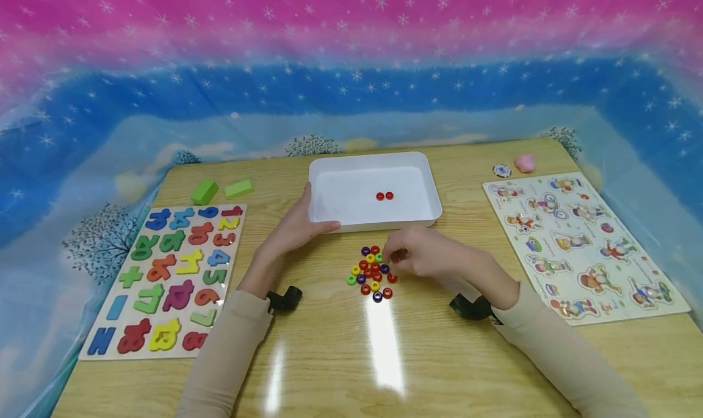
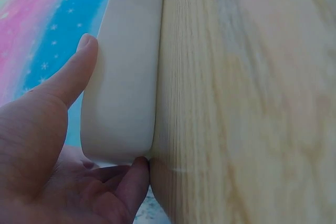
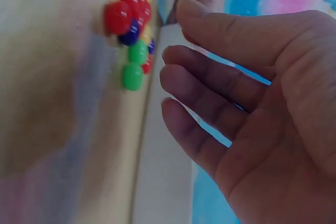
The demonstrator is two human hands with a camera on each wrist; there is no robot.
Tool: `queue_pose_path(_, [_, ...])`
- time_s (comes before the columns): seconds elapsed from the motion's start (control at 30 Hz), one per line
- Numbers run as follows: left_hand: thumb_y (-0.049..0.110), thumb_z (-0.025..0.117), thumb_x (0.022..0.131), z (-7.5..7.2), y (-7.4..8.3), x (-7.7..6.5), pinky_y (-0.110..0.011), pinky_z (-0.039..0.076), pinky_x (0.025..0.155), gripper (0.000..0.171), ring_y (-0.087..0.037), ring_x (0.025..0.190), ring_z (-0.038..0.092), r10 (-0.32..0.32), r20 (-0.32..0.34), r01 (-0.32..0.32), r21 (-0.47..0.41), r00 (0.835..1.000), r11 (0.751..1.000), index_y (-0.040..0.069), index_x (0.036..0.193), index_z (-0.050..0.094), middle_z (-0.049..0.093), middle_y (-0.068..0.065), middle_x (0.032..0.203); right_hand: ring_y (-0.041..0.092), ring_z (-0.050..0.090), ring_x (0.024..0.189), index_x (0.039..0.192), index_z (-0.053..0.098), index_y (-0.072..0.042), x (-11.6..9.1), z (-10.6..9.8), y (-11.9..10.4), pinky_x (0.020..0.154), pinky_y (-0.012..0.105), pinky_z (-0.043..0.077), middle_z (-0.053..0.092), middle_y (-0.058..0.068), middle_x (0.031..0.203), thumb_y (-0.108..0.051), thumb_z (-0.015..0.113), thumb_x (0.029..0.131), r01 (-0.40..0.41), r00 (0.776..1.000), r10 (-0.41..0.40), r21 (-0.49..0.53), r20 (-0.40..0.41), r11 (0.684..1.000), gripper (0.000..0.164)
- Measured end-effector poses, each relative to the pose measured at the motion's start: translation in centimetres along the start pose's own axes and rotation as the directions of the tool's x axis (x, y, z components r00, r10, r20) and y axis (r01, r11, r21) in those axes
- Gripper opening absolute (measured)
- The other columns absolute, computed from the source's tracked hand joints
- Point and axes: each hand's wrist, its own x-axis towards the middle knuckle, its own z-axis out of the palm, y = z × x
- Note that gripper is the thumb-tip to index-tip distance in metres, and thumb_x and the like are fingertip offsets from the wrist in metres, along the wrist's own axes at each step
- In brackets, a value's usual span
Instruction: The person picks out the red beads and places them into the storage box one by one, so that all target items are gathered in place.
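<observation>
A white tray [image 1: 324, 213] stands at the back of the table, with two red beads [image 1: 385, 196] inside. At its front left corner, my left hand [image 1: 293, 226] grips it, thumb along the front wall and fingers round the side. The left wrist view shows that thumb [image 2: 79, 74] near the rim and a fingertip low at the corner. In front of the tray lies a loose pile of red, yellow, green and dark blue beads [image 1: 375, 270]. My right hand [image 1: 425, 253] hovers at the pile's right side, fingers loosely bent, with no bead visible between thumb and fingers in the right wrist view.
A number puzzle board [image 1: 127, 284] lies on the left, two green blocks [image 1: 205, 191] behind it. On the right is a picture puzzle board [image 1: 576, 253], with a poker chip [image 1: 502, 171] and a pink toy [image 1: 525, 163] beyond. A patterned cloth [image 1: 351, 82] hangs around the table.
</observation>
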Motion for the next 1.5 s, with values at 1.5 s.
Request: queue_pose_path(1.5, [0.054, 0.07, 0.074, 0.2, 0.1, -0.1, -0.048, 0.021, 0.114, 0.117, -0.025, 0.144, 0.012, -0.022, -0.006, 0.021, -0.016, 1.0, 1.0, 0.022, 0.148, -0.015, 0.005, -0.005, 0.158, 0.015, 0.055, 0.076, 0.095, 0.07, -0.01, 5.3, -3.3, 5.9, 0.069, 0.03, 0.047, 0.066, 0.001, 0.089, -0.011, 0.069, 0.082, -0.159, 0.946, 0.151, -0.002, -0.286, 0.987, 0.014])
